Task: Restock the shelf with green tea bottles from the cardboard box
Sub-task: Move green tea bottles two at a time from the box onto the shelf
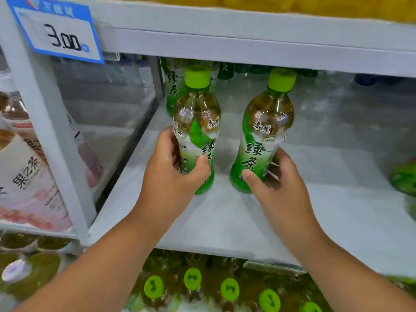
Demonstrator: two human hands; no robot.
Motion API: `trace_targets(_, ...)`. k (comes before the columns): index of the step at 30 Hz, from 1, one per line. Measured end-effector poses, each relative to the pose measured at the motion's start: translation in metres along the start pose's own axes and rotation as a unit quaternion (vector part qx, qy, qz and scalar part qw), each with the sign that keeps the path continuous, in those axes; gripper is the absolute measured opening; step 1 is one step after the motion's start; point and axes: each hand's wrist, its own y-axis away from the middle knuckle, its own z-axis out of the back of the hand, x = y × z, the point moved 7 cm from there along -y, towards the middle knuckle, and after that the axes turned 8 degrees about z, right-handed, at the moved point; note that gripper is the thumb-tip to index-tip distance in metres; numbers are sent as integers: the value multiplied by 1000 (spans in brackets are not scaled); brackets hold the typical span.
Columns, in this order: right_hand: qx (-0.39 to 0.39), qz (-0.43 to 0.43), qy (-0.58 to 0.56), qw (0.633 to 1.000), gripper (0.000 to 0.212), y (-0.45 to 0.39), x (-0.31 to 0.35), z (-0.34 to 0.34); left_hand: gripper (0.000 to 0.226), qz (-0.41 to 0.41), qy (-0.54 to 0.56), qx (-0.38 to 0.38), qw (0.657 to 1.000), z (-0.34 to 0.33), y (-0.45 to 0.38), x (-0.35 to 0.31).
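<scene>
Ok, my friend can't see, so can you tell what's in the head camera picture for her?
Two hands each grip a green tea bottle standing upright on a white shelf: the left hand holds the left bottle, the right hand the right bottle. A price tag reads 3.00, and more green caps show below.
</scene>
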Motion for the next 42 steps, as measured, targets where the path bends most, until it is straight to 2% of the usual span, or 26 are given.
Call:
trace_targets(3,-44,13,71,996,73,2,-6,1,47,-15,-94,-55,994,3,10,6)
trace_targets(6,-69,30,131,989,60,-2,-2,2,59,20,-143,-77,986,4,14,21)
trace_targets(10,-64,39,166,983,49,-14,-5,2,49,18,-155,-74,985,-3,6,24)
trace_targets(16,-76,61,164,982,45,-54,-22,10,53,1,-143,-60,988,-40,-56,26)
trace_targets(19,-74,61,178,979,43,-84,-32,16,45,14,-128,-44,991,-63,-92,27)
trace_targets(22,-61,60,214,973,43,-115,-40,22,46,19,-84,-71,994,-78,-119,34)
trace_targets(28,-50,66,220,972,47,-169,-54,25,43,-33,-15,-109,993,-108,-146,51)
trace_targets(33,-39,75,234,969,55,-193,-62,21,41,-21,8,-104,994,-124,-162,53)
trace_targets(42,-47,98,236,966,53,-211,-71,19,56,-27,-88,-115,989,-137,-183,53)
